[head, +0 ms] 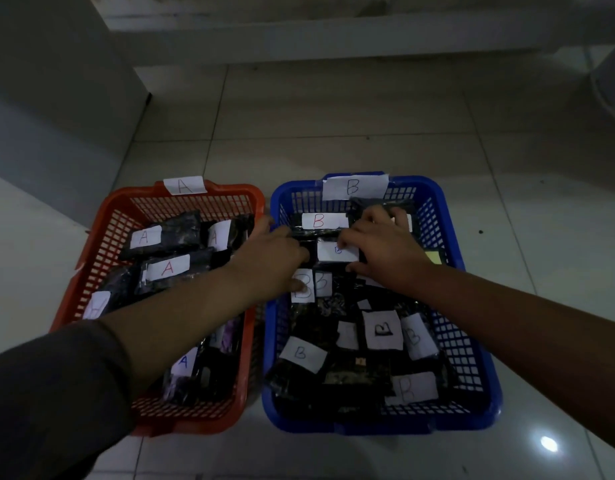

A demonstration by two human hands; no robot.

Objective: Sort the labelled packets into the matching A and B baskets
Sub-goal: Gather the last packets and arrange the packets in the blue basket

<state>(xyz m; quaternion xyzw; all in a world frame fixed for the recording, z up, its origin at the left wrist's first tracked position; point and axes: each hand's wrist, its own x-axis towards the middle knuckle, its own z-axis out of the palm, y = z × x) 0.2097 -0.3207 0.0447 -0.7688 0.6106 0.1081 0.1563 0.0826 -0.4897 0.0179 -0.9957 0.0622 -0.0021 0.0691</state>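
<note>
— Left: red basket [91,258], tagged A; A-marked packets [167,268] inside.
— Centre: left hand [268,261], right hand [382,251], fingers curled onto a B packet [337,252] inside blue basket [472,341]; grip or press, cannot tell.
— Risk?
— Dim light, overlapping labels: misread letter, misplaced packet.

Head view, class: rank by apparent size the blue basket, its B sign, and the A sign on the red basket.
1. blue basket, far the largest.
2. B sign.
3. A sign, smallest; both signs sit similarly far away, so this ranking seems fair.

Dim indoor room, tiled floor [333,126]
</note>
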